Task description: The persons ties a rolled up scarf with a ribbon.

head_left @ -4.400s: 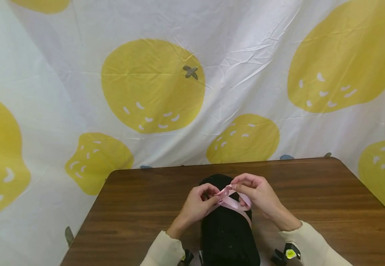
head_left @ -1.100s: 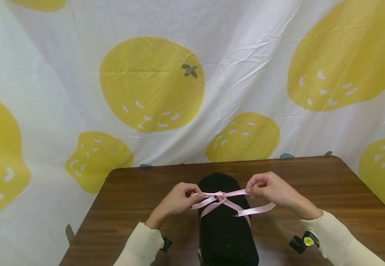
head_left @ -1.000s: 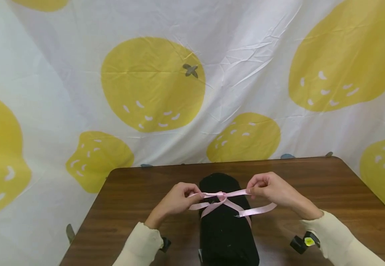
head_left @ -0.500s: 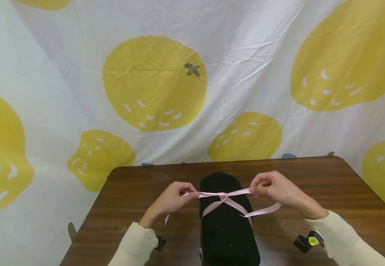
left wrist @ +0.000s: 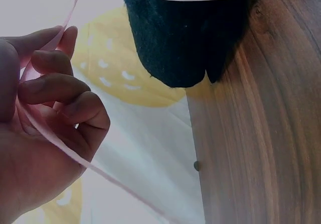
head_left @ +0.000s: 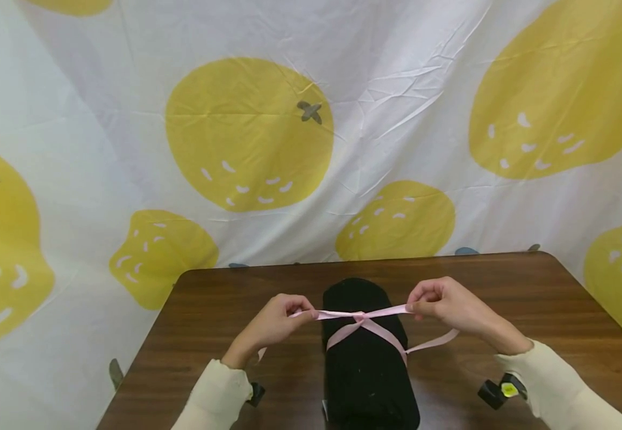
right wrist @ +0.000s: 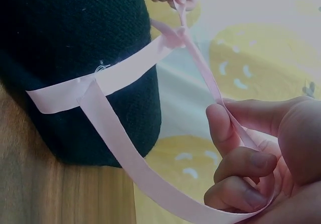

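Observation:
A pink satin ribbon goes round a black fabric-covered bolster lying on the table, with a knot on its upper side. My left hand pinches one tail between thumb and forefinger, left of the bolster. On the other side my right hand pinches the second tail, and both stretches run taut from the knot. In the right wrist view, the ribbon's loose end passes through my curled right fingers and hangs down against the bolster. The left tail trails below my palm in the left wrist view.
The brown wood-grain table reaches back to a white cloth printed with yellow fruit. Small black wrist devices sit at the cream sleeves.
My hands were close together at the knot; they have since drawn apart, left hand leftward and right hand rightward. The ribbon tails are now pulled straight, and the loop beside my left hand is gone.

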A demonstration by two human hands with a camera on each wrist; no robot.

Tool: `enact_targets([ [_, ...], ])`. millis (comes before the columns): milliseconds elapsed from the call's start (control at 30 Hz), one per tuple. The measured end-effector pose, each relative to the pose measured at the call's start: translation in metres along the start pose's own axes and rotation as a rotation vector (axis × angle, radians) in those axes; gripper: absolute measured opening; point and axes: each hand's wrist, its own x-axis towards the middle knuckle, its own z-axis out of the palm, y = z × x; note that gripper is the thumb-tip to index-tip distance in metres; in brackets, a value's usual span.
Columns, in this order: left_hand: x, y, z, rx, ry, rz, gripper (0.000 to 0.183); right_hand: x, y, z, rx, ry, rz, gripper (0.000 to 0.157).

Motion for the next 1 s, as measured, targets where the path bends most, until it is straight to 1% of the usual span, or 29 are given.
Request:
enact_targets([
  [367, -0.002, -0.005, -0.002, 0.006, 0.006, -0.022, 0.013, -0.003, 0.004, -0.005, -0.002, 0.006, 0.001, 0.009],
  [767, -0.006, -0.012, -0.002, 0.005, 0.023, -0.083, 0.015, -0.006, 0.007, -0.008, -0.002, -0.004, -0.001, 0.005],
  [1000, -0.008, -0.021, -0.001, 0.017, 0.023, -0.08, 0.016, -0.007, 0.013, -0.009, -0.011, -0.013, 0.008, 0.006],
])
